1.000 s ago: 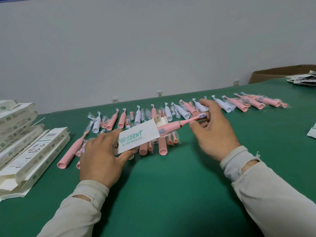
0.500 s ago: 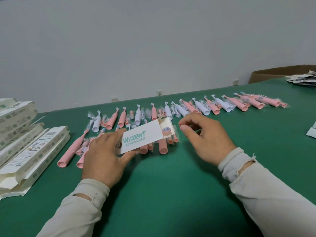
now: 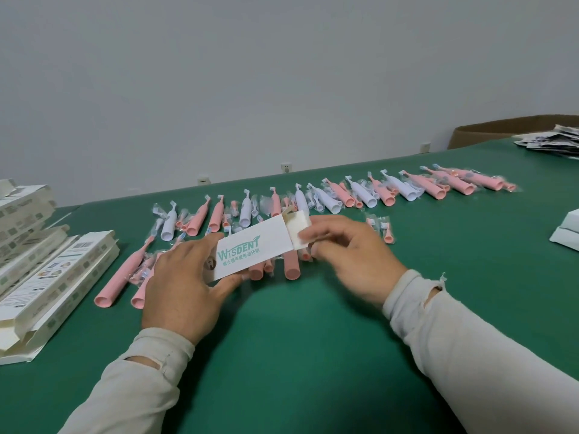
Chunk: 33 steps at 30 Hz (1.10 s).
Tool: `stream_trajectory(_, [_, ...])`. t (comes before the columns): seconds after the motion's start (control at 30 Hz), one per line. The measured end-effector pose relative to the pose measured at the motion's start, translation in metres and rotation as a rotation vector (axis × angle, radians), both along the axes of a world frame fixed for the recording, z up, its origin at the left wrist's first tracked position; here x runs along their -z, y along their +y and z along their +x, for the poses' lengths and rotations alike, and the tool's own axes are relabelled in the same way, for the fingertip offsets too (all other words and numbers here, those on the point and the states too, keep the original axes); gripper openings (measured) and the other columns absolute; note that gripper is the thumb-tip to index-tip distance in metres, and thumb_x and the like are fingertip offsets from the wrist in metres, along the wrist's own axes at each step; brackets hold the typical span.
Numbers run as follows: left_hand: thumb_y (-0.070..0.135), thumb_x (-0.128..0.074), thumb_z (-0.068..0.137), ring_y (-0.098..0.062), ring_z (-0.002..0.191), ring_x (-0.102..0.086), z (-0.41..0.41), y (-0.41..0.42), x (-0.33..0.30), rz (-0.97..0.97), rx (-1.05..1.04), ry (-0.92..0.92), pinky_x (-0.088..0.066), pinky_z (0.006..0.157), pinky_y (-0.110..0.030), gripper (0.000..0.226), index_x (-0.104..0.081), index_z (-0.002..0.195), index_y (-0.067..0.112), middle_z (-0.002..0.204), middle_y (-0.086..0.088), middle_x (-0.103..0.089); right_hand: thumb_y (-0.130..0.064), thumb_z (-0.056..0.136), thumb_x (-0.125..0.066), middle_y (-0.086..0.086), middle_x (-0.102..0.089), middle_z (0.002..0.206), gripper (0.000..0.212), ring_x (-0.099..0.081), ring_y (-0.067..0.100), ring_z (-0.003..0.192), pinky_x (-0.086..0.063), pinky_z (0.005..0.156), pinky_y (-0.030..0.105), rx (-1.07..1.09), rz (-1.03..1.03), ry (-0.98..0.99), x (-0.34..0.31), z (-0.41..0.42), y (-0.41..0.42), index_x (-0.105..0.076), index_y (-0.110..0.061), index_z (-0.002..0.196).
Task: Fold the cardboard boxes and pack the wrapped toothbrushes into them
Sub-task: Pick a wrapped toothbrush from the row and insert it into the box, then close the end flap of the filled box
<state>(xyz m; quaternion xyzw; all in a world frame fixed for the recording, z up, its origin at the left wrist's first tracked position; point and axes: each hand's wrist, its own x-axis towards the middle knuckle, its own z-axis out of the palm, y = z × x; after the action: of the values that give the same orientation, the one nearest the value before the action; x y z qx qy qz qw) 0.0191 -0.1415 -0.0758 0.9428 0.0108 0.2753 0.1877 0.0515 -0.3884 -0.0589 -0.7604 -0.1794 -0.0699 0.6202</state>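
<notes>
A white cardboard box point(image 3: 250, 252) printed WISDENT lies slanted just above the green table. My left hand point(image 3: 181, 283) grips its near end, thumb under and fingers on top. My right hand point(image 3: 347, 255) pinches the open far end's flap point(image 3: 299, 231) with curled fingers. No toothbrush shows outside the box. Behind it runs a long row of wrapped pink and white toothbrushes point(image 3: 360, 192), and several pink ones point(image 3: 291, 264) lie under the box.
Stacks of white boxes point(image 3: 47, 277) sit at the left table edge. A white carton corner point(image 3: 567, 233) shows at the right edge. Papers point(image 3: 554, 140) and a brown cardboard box point(image 3: 488, 130) lie at the far right. Near table area is bare green felt point(image 3: 297, 355).
The pink toothbrush that my right hand held at the box mouth has gone fully inside the box. My right hand moved left onto the end flap.
</notes>
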Motion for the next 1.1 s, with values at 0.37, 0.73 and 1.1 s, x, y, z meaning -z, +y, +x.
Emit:
stream_trajectory(0.37, [0.045, -0.078, 0.078, -0.027, 0.119, -0.048, 0.001, -0.001, 0.003, -0.015, 0.001, 0.018, -0.039, 0.098, -0.045, 0.065, -0.053, 0.137, 0.034, 0.13, 0.005, -0.061, -0.04, 0.101, -0.043, 0.0, -0.031, 0.161, 0.051, -0.033, 0.031, 0.142, -0.032, 0.113, 0.044, 0.46, -0.953, 0.121, 0.018, 0.058, -0.065, -0.037, -0.029, 0.15])
stream_trajectory(0.73, [0.044, -0.08, 0.077, -0.027, 0.118, -0.048, 0.002, 0.0, 0.004, -0.023, 0.026, 0.009, -0.038, 0.098, -0.043, 0.064, -0.054, 0.135, 0.034, 0.128, 0.002, -0.062, -0.032, 0.086, -0.067, -0.006, -0.067, 0.092, 0.01, -0.063, 0.021, 0.089, -0.051, 0.079, 0.031, 0.367, -0.965, 0.227, -0.003, 0.028, -0.054, -0.058, -0.027, 0.086])
stream_trajectory(1.1, [0.042, -0.08, 0.077, -0.027, 0.121, -0.046, 0.001, -0.004, 0.003, -0.026, 0.037, 0.023, -0.038, 0.1, -0.044, 0.067, -0.053, 0.138, 0.032, 0.131, 0.002, -0.059, -0.033, 0.085, -0.067, -0.005, -0.065, 0.102, 0.026, -0.065, 0.022, 0.091, -0.055, 0.088, 0.037, 0.305, -0.914, 0.242, -0.003, 0.021, -0.041, -0.052, -0.029, 0.106])
